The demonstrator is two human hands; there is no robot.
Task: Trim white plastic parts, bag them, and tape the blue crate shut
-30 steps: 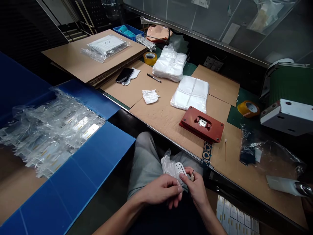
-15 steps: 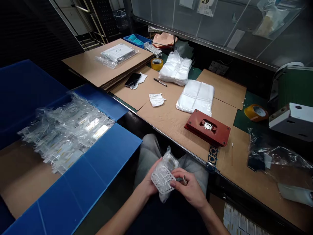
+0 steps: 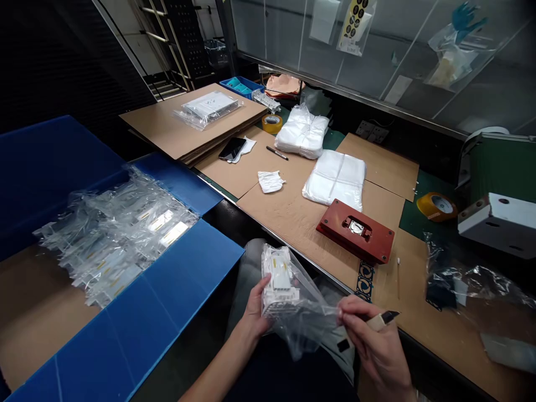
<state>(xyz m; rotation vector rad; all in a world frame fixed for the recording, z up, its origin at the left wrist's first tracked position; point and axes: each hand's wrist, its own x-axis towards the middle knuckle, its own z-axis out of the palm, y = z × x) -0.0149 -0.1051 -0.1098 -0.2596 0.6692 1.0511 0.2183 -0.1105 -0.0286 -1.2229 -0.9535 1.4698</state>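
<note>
The left hand grips a white moulded plastic part through a clear plastic bag, fingers closed around it, its long axis tilted up and away from the person. The right hand sits farther off, fingers pinching the bag's edge, a black-tipped pen held alongside

Left hand partly hidden behind the bagged white plastic part

Bare hands, grey trousers, dark top
</note>
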